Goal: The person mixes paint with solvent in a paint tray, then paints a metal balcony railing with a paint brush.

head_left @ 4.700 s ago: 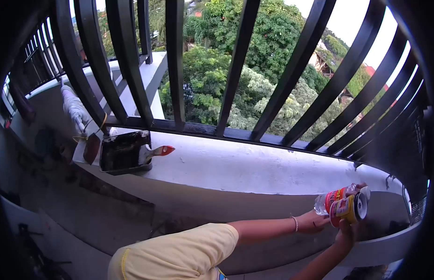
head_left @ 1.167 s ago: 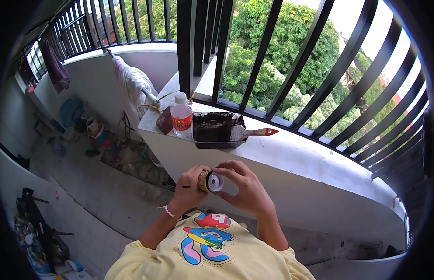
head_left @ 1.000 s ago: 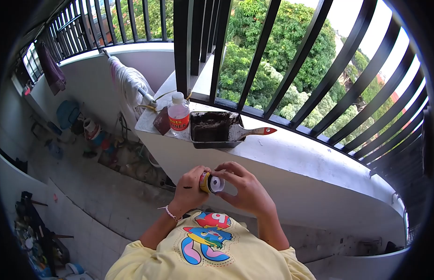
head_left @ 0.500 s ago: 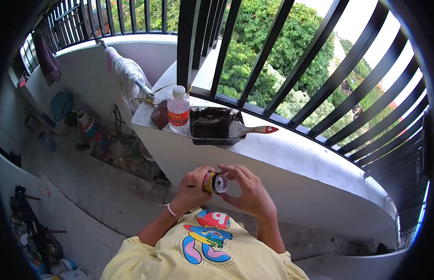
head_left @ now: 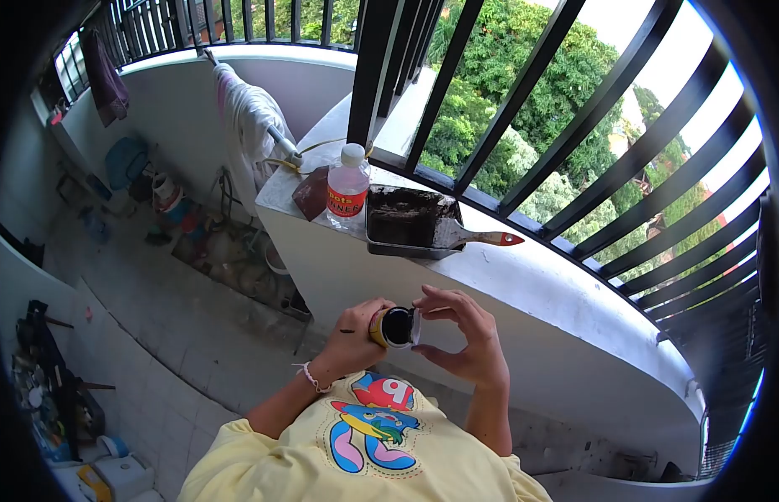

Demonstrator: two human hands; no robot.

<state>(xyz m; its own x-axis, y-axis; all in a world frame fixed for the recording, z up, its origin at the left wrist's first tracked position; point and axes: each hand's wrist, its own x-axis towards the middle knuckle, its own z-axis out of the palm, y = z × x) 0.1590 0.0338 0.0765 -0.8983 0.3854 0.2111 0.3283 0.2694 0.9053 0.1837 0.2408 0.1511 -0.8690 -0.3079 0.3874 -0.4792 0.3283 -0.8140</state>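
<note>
My left hand is wrapped round a small yellow-labelled paint can, its mouth tilted up toward me and black inside. At the right rim of the can, a lid stands nearly edge-on, pinched between the thumb and fingers of my right hand. A dark smear marks the back of my left hand. Beyond both hands, on the white ledge, a black paint tray has dark paint in it. Across the tray lies a paintbrush with a red-tipped handle. Beside it stands a clear thinner bottle with a white cap.
A brown-red flat piece lies left of the bottle. Black railing bars rise along the ledge. White cloth hangs over a pole at the left. Buckets and clutter sit on the floor below.
The lid has come away from the can's mouth and swung to the right in my right hand, exposing the black inside. The view has shifted slightly.
</note>
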